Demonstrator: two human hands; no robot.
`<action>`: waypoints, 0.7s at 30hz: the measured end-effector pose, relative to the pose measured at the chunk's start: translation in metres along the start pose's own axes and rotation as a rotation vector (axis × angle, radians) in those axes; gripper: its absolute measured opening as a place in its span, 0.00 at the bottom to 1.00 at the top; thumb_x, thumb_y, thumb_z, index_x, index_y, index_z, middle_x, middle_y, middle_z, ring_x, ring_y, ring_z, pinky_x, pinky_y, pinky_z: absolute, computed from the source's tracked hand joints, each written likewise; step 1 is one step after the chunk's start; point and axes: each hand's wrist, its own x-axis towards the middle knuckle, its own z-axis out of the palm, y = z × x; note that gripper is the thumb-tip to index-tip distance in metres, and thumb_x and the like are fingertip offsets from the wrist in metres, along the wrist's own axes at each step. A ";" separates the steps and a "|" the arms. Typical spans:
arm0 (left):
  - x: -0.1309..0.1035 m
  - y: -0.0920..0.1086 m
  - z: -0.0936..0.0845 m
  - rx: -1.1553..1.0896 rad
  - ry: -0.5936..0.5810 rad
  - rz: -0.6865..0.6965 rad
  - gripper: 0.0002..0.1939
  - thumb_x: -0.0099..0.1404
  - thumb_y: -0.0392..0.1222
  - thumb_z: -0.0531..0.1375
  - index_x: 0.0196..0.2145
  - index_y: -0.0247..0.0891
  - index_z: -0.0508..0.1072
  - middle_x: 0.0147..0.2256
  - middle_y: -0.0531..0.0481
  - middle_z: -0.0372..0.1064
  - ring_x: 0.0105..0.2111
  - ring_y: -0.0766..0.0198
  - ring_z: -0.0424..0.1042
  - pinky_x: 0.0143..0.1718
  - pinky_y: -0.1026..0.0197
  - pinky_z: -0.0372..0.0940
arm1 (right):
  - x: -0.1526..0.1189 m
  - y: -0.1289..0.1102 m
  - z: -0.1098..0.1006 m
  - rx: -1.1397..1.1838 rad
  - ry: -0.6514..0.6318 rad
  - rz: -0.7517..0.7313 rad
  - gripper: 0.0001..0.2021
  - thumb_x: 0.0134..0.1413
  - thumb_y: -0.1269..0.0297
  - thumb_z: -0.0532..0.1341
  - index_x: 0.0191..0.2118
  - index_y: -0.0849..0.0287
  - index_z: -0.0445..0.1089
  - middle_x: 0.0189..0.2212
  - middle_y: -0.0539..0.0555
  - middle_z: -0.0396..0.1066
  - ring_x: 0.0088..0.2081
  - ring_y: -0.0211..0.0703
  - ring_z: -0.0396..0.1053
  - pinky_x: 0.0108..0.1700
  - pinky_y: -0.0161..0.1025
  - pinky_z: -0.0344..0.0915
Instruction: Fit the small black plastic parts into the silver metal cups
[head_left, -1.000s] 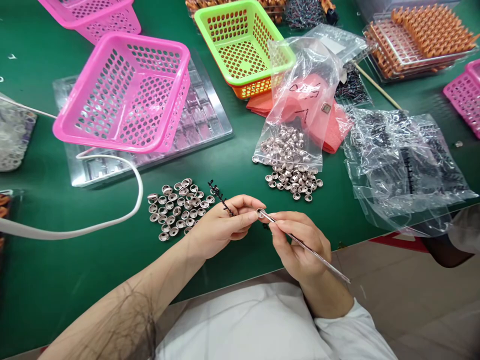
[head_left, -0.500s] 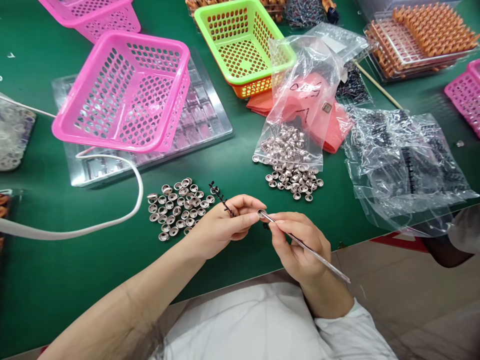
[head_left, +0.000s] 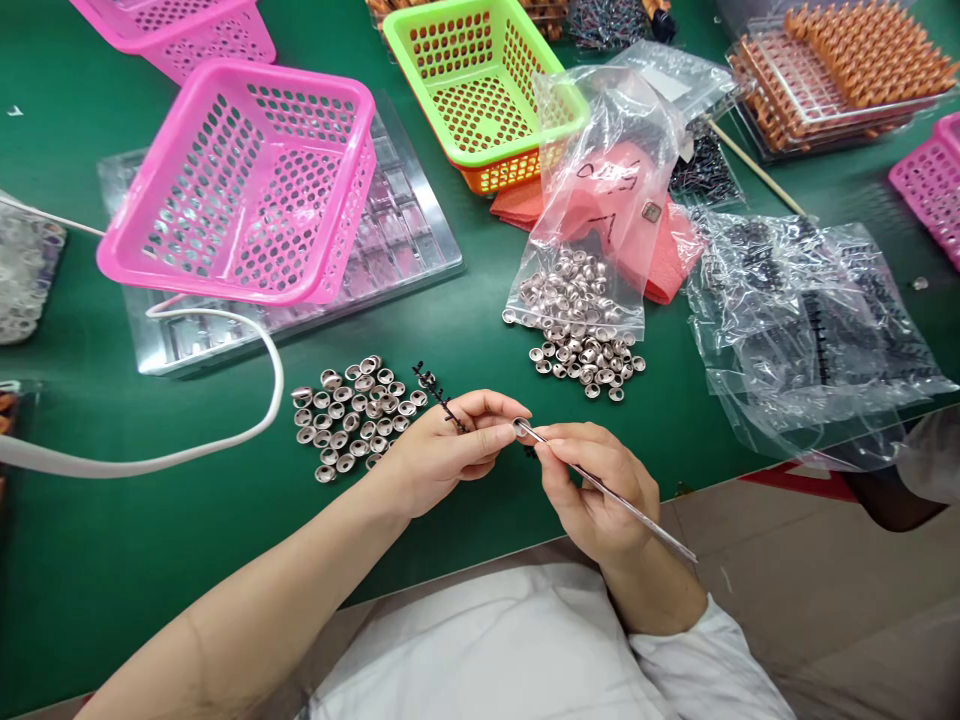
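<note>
My left hand (head_left: 450,450) pinches a small silvery ring-shaped cup (head_left: 519,427) between thumb and forefinger. A thin black branched strip (head_left: 442,400) passes through the same hand and sticks out at its upper left. My right hand (head_left: 600,480) is closed on a slim metal rod (head_left: 626,505), whose tip touches the cup. Left of my hands lies a group of loose silvery cups (head_left: 351,415) on the green table. More cups (head_left: 589,365) spill from the mouth of a clear plastic bag (head_left: 592,130) above my right hand.
A pink basket (head_left: 247,190) rests on a clear plastic tray (head_left: 420,235). Behind are a green basket (head_left: 487,95) and orange parts (head_left: 870,60). A clear bag with black pieces (head_left: 810,330) lies right, a white cable (head_left: 150,468) left.
The view has shifted very slightly, moving the table items a little left in the picture. Both hands keep the same hold, with the rod tip still at the cup.
</note>
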 end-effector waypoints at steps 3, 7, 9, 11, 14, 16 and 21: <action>0.000 -0.001 -0.001 0.005 -0.003 0.006 0.13 0.60 0.44 0.71 0.39 0.35 0.77 0.25 0.55 0.66 0.19 0.77 0.49 0.20 0.68 0.41 | 0.000 0.000 0.001 -0.019 -0.001 -0.019 0.13 0.56 0.79 0.65 0.44 0.57 0.69 0.36 0.57 0.80 0.36 0.44 0.80 0.36 0.39 0.78; 0.000 -0.002 -0.001 0.000 0.012 -0.005 0.14 0.59 0.45 0.72 0.39 0.35 0.77 0.26 0.55 0.67 0.19 0.77 0.50 0.20 0.68 0.41 | -0.002 0.001 0.002 -0.049 0.016 -0.053 0.15 0.56 0.78 0.65 0.46 0.56 0.69 0.37 0.56 0.80 0.37 0.43 0.80 0.36 0.39 0.77; -0.001 0.000 0.000 -0.006 0.019 -0.013 0.15 0.58 0.45 0.72 0.38 0.35 0.77 0.26 0.55 0.67 0.18 0.77 0.50 0.20 0.68 0.41 | -0.003 0.001 0.002 -0.050 0.020 -0.048 0.15 0.57 0.78 0.65 0.47 0.55 0.69 0.38 0.56 0.80 0.37 0.43 0.80 0.36 0.39 0.78; -0.001 0.001 0.001 -0.015 0.024 -0.016 0.14 0.58 0.45 0.73 0.38 0.35 0.78 0.26 0.55 0.67 0.18 0.78 0.49 0.20 0.68 0.41 | -0.003 0.001 0.002 -0.043 0.021 -0.037 0.15 0.57 0.78 0.65 0.47 0.54 0.69 0.38 0.55 0.80 0.38 0.42 0.80 0.37 0.39 0.78; -0.001 0.001 0.001 -0.020 0.025 -0.017 0.13 0.58 0.44 0.73 0.38 0.35 0.78 0.27 0.54 0.67 0.19 0.78 0.50 0.20 0.69 0.41 | -0.003 0.000 0.002 -0.037 0.025 -0.031 0.15 0.57 0.78 0.65 0.46 0.54 0.69 0.38 0.55 0.80 0.38 0.42 0.80 0.37 0.38 0.78; -0.001 0.001 0.000 -0.020 0.017 -0.025 0.13 0.59 0.44 0.72 0.38 0.35 0.78 0.27 0.54 0.67 0.19 0.78 0.50 0.20 0.69 0.41 | -0.002 0.000 0.002 -0.033 0.031 -0.035 0.15 0.57 0.78 0.65 0.46 0.54 0.69 0.38 0.55 0.80 0.37 0.42 0.80 0.37 0.38 0.78; 0.000 -0.001 -0.002 -0.023 -0.001 -0.034 0.13 0.59 0.44 0.72 0.39 0.35 0.79 0.26 0.55 0.66 0.19 0.78 0.49 0.20 0.69 0.41 | -0.002 0.002 0.003 -0.019 0.049 -0.032 0.14 0.57 0.77 0.65 0.47 0.54 0.69 0.37 0.54 0.80 0.37 0.42 0.81 0.37 0.38 0.78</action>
